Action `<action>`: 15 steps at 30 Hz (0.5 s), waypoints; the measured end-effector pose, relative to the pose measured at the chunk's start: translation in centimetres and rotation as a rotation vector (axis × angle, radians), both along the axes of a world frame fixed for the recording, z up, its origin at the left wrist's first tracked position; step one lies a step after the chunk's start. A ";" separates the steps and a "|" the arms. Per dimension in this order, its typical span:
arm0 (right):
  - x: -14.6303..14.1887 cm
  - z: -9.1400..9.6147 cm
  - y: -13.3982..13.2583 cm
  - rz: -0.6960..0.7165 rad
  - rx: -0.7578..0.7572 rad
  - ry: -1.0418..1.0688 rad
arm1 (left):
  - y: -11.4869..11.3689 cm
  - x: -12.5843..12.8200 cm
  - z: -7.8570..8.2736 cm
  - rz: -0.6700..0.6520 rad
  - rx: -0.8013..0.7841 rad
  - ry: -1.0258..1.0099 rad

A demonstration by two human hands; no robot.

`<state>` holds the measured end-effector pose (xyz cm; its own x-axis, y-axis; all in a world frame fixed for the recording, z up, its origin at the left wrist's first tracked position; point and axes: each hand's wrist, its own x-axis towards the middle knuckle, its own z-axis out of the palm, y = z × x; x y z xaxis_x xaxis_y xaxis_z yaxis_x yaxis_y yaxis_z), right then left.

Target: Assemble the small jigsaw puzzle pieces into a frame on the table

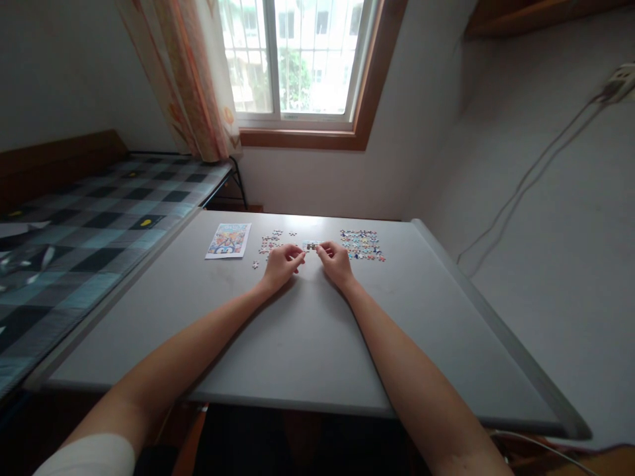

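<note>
Over the far middle of the table, my left hand (284, 266) is closed in a pinch, with what looks like a small jigsaw piece (305, 251) at its fingertips. Facing it, my right hand (336, 260) pinches at the edge of a small joined patch of jigsaw pieces (311, 246); its fingers partly hide that edge. Loose jigsaw pieces (270, 240) lie beyond and left of my left hand, some covered by it. To the right of my right hand, more pieces (362, 243) are spread out in rough rows. A single piece (255, 264) sits apart on the left.
A colourful printed picture sheet (228, 240) lies at the left on the grey table (297, 344). A bed with a checked cover (149, 192) stands along the left side. Behind the table are a curtain (188, 79) and a window (297, 59); a cable (520, 188) hangs on the right wall.
</note>
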<state>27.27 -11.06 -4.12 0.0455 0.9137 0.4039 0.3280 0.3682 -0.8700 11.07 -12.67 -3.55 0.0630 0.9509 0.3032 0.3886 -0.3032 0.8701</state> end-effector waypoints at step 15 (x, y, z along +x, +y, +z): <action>0.4 -0.6 0.7 -0.095 -0.038 0.066 | -2.4 0.8 0.4 0.105 0.332 0.864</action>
<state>27.69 -10.33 -4.75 0.1580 0.9185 0.3625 0.3019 0.3046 -0.9034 11.91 -15.02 -3.13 0.3120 0.8373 0.4489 0.9006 -0.4112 0.1412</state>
